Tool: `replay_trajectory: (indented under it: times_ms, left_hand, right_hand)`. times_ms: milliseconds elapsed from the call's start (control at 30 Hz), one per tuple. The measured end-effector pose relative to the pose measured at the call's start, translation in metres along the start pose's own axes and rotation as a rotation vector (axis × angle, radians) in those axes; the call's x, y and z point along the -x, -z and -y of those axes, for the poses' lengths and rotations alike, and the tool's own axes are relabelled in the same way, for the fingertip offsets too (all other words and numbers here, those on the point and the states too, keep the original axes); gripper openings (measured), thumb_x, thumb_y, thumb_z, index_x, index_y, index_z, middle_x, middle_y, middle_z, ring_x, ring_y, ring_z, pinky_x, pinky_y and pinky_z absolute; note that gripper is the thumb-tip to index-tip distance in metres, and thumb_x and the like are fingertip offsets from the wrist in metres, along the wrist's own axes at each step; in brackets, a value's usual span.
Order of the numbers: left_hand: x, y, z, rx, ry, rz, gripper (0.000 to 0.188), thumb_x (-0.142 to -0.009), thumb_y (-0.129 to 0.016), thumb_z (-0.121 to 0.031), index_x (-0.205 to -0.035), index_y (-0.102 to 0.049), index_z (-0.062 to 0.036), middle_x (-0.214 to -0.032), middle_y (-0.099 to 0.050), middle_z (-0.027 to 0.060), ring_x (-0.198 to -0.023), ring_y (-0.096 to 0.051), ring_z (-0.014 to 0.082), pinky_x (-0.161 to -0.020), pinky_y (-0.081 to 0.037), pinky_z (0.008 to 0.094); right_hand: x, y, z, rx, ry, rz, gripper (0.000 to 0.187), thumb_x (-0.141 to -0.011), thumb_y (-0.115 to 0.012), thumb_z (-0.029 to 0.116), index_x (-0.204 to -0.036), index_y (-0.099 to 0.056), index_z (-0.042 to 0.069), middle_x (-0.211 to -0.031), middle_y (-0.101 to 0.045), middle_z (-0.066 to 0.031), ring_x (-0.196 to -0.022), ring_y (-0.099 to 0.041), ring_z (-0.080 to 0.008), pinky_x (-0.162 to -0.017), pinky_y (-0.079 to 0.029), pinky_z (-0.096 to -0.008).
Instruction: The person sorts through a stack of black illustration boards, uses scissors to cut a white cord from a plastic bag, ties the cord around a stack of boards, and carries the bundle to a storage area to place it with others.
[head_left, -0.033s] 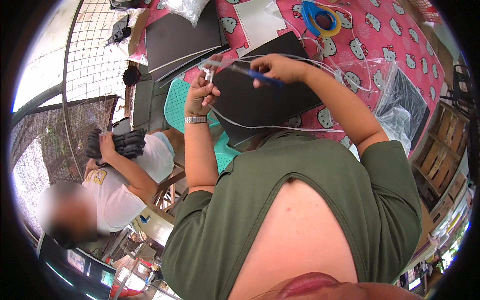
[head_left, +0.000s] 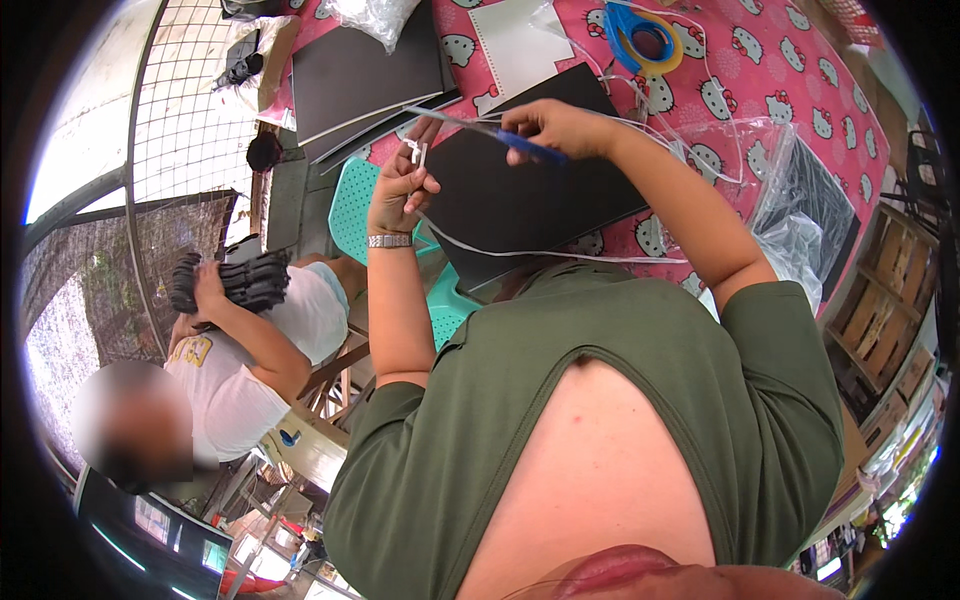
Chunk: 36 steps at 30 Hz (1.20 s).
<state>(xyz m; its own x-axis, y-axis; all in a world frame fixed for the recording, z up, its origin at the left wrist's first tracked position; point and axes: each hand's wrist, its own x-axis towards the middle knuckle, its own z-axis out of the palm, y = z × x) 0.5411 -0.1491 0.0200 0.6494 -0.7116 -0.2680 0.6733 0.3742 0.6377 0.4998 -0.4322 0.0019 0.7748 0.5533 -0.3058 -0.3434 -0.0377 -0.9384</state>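
Observation:
My left hand (head_left: 398, 190), with a metal watch at the wrist, pinches a small white plastic piece (head_left: 418, 153) at the end of a white cord or strip. That strip (head_left: 520, 254) curves down from the hand and runs right across the table. My right hand (head_left: 545, 135) grips a pair of scissors (head_left: 530, 150) by the blue handles. The blades point left toward the upraised fingers of my left hand; whether they touch anything is unclear. Under both hands lies a large black board (head_left: 520, 200).
A pink patterned cloth (head_left: 790, 70) covers the table. On it are more black boards (head_left: 365, 75), a white notepad sheet (head_left: 515, 45), blue and yellow tape rolls (head_left: 645, 40) and clear plastic wrapping (head_left: 785, 240). A co-worker (head_left: 240, 380) at left holds black bundles (head_left: 240, 283). Green stools (head_left: 355, 205) stand below.
The scissors' blades have swung up a little and now show more plainly beside my left fingers. My left hand has barely moved. The co-worker's hand and bundles have shifted slightly.

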Motion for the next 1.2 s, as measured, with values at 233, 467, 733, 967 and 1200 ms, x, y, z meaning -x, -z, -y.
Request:
replay_trajectory:
  times_ms: [233,467,733,967,1200]
  left_hand:
    - [0.014,-0.016,-0.003,-0.052,0.013,0.023,0.077,-0.079,-0.056,0.011,-0.146,-0.019,0.0034,-0.154,-0.019,0.0187,-0.067,-0.070,0.0200,-0.035,-0.042,0.0166]
    - [0.028,-0.055,-0.009,-0.102,-0.029,0.044,0.075,-0.079,-0.054,0.010,-0.146,-0.020,0.0039,-0.154,-0.017,0.0210,-0.057,-0.065,0.0147,-0.032,-0.038,0.0163]
    - [0.121,0.005,-0.063,-0.226,-0.246,-0.353,0.069,-0.080,-0.043,0.009,-0.145,-0.022,0.0023,-0.149,-0.031,0.0203,-0.047,-0.049,0.0036,-0.037,-0.035,0.0141]
    - [0.195,0.034,0.001,-0.859,0.670,-0.656,0.071,-0.086,-0.063,-0.016,-0.145,-0.028,-0.0017,-0.103,-0.066,0.0144,-0.080,-0.063,0.0191,-0.068,-0.050,0.0305]
    - [0.070,-0.100,0.013,-1.546,-0.100,-0.378,0.064,-0.085,-0.070,-0.028,-0.135,-0.045,0.0021,-0.120,-0.060,0.0161,-0.115,-0.051,0.0206,-0.098,-0.041,0.0346]
  right_hand:
    - [-0.076,0.075,-0.029,0.963,-0.087,-0.686,0.038,-0.083,-0.065,0.036,-0.105,-0.060,0.005,-0.087,-0.065,-0.0185,-0.092,-0.064,-0.0352,-0.079,-0.051,-0.0450]
    - [-0.064,0.018,-0.002,0.394,0.215,-0.178,0.039,-0.093,-0.057,0.036,-0.120,-0.056,0.008,-0.108,-0.062,-0.0101,-0.101,-0.060,-0.0223,-0.092,-0.045,-0.0357]
    - [0.086,0.057,-0.013,0.268,-0.121,-0.129,0.028,-0.094,-0.054,0.034,-0.099,-0.061,0.008,-0.074,-0.054,0.0012,-0.063,-0.049,-0.0097,-0.060,-0.042,-0.0253]
    - [0.129,0.059,-0.013,0.293,0.154,-0.093,0.025,-0.097,-0.049,0.029,-0.090,-0.057,0.007,-0.065,-0.043,0.0035,-0.058,-0.043,-0.0067,-0.052,-0.035,-0.0232]
    - [0.073,-0.050,0.046,0.440,0.147,0.067,0.030,-0.096,-0.048,0.030,-0.093,-0.061,0.003,-0.066,-0.050,-0.0043,-0.062,-0.049,-0.0156,-0.060,-0.041,-0.0323]
